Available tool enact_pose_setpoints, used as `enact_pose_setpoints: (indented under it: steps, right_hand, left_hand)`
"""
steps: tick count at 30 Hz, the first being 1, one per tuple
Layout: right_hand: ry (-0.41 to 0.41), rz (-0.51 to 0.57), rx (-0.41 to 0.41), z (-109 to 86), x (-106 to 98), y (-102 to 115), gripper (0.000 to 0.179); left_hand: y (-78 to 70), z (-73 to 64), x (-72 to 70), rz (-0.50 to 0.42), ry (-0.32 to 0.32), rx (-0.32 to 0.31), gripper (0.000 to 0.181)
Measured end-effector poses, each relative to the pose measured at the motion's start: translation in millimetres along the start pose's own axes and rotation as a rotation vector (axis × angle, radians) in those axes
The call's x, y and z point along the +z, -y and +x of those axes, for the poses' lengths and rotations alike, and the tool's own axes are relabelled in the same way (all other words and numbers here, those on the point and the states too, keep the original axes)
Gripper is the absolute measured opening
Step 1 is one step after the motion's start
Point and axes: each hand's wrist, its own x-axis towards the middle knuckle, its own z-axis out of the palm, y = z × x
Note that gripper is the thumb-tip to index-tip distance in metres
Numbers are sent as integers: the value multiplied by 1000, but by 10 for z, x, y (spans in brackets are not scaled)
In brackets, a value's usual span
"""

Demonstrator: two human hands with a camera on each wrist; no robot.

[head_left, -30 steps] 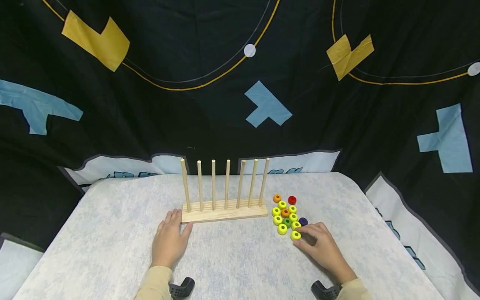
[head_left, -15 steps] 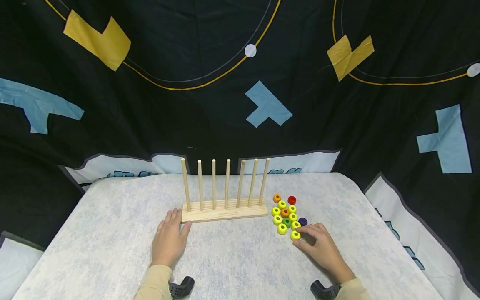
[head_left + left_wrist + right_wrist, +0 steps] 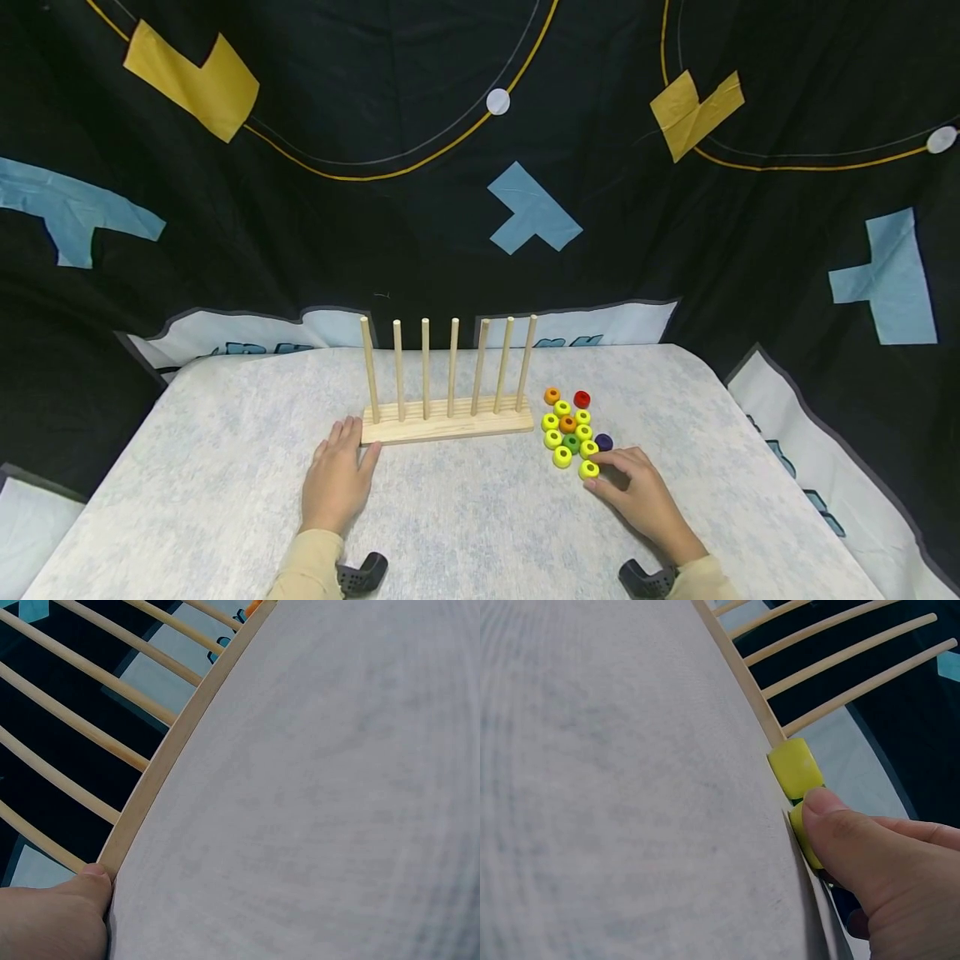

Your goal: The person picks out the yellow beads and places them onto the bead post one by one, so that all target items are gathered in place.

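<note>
A pale wooden rack (image 3: 450,428) with a row of several upright bare pegs stands mid-table. My left hand (image 3: 335,477) lies at the rack's left end, fingers stretched forward beside it. In the left wrist view its thumb (image 3: 91,876) touches the front corner of the base. My right hand (image 3: 641,496) pinches a yellow bead (image 3: 588,471) between thumb and forefinger at the near end of a bead cluster. The right wrist view shows the thumb on this bead (image 3: 804,838), with another yellow bead (image 3: 796,766) beyond it.
The cluster right of the rack holds several yellow beads (image 3: 562,457), a green bead (image 3: 572,443), two orange beads (image 3: 552,396), a red bead (image 3: 582,399) and a dark purple bead (image 3: 603,442). A black cloth (image 3: 420,233) hangs behind the pale table (image 3: 480,525).
</note>
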Motion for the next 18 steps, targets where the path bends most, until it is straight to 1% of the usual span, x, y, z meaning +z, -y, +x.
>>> enact_pose_setpoints:
  steps: [11,18]
  right_hand:
    - [-23,10,-10,-8,6,1,34]
    - [-21,4,-2,-5,9,7,34]
  left_hand:
    - [5,-9,13,-23,-11,1,65]
    - [15,-2,15,-21,-17,1,66]
